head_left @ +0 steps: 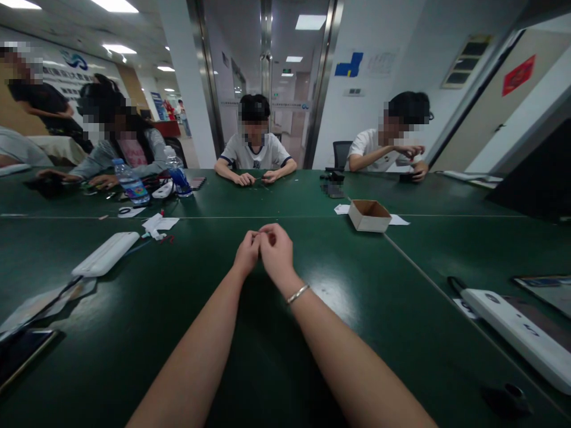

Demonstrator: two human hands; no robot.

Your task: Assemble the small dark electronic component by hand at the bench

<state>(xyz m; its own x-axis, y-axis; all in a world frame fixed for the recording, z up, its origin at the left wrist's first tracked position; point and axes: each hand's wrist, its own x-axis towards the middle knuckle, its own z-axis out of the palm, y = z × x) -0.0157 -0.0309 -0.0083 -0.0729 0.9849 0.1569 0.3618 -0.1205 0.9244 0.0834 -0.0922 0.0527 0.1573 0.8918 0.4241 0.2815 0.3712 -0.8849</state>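
Observation:
My left hand (247, 252) and my right hand (277, 252) meet over the middle of the green table (178, 309). The fingertips of both are pinched together and touch each other. Whatever lies between them is too small or too hidden to make out. A silver bracelet (298, 294) circles my right wrist. Nearest to my right hand on the table is a small open cardboard box (369, 216), standing beyond it to the right.
At the left lie a white power bank-like case (106, 254), crumpled white paper (160, 223) and a phone (27, 356). Two plastic bottles (131, 181) stand farther back. A white power strip (517, 333) lies at right. Several people sit across the table.

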